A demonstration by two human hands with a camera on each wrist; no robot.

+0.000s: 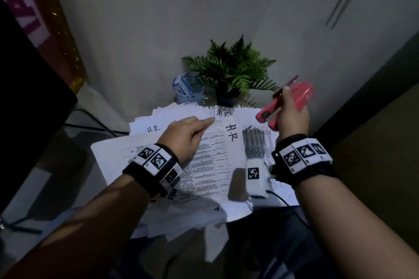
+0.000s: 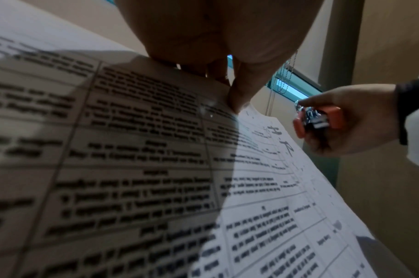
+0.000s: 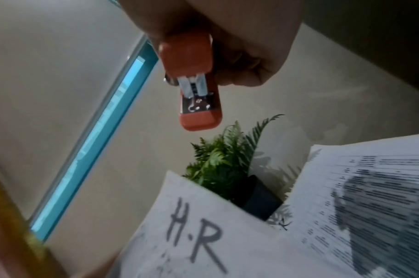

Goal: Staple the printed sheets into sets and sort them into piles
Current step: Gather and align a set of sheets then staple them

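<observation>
The room is dim. Light falls mainly on the printed sheets (image 1: 210, 161), which are the brightest area in the head view; the surrounding floor and lower corners are near black. The right hand (image 1: 292, 118) casts a dark, mottled shadow across the text. The fern (image 1: 229, 70) throws feathery shadows on the wall. In the left wrist view, the left hand (image 2: 218, 37) shades half the page, and the nearest print is blurred. The right wrist view is soft throughout; the stapler (image 3: 192, 82) shows small glints on its metal. Straight lines bow at the frame edges.
</observation>
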